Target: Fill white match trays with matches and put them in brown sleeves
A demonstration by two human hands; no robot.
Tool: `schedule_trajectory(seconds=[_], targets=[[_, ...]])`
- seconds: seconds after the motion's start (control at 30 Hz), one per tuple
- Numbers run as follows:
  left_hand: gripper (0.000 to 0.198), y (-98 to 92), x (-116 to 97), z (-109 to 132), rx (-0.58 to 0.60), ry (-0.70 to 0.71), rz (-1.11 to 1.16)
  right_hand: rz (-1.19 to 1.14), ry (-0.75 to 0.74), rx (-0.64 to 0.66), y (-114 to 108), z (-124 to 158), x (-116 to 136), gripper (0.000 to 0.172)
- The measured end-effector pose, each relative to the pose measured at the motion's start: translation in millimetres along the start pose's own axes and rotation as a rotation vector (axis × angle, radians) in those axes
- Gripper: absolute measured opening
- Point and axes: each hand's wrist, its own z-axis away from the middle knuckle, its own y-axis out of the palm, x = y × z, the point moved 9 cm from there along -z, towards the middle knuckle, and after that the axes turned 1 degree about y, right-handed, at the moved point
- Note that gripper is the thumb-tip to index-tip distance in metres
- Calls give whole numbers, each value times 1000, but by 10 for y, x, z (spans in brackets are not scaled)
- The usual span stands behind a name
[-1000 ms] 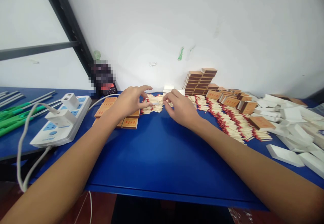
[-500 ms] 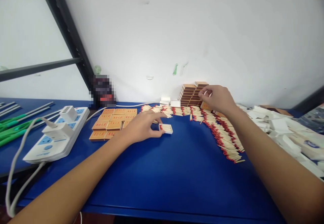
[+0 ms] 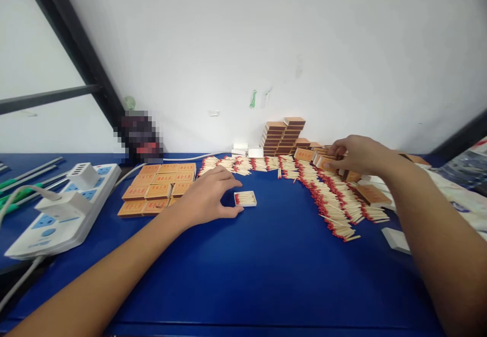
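Observation:
A small white matchbox tray (image 3: 245,199) with red-headed matches inside lies on the blue table. My left hand (image 3: 213,195) rests at its left end, thumb and fingers spread around that end without visibly squeezing it. Farther right and back, my right hand (image 3: 353,157) has its thumb and fingers closed on an orange matchbox cover (image 3: 323,162) among other loose covers. Its fingers partly hide the cover. Loose matches (image 3: 323,195) spread in a curved band between the hands and the wall.
Orange matchboxes (image 3: 158,191) lie in rows at left, beside a white power strip (image 3: 64,210) with plugs. Stacked matchboxes (image 3: 281,136) stand against the wall, near white trays (image 3: 255,152). At right lie a white tray (image 3: 395,239) and a matchbox (image 3: 372,195).
My right hand has moved from beside the stacked matchboxes rightward to the loose covers and closed on one. My left hand has opened around the tray. The camera view has shifted.

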Motion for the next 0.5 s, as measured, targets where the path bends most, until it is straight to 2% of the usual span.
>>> schedule_trajectory(seconds=[0.1, 0.23, 0.37, 0.5], targets=[[35, 12, 3, -1, 1, 18, 9, 37, -20, -65, 6, -31, 6, 18], [25, 24, 16, 0, 12, 13, 14, 26, -53, -69, 50, -62, -15, 14], [24, 32, 13, -2, 24, 12, 25, 29, -82, -65, 53, -76, -21, 11], [24, 29, -4, -6, 27, 19, 31, 6, -115, -51, 59, -80, 7, 20]])
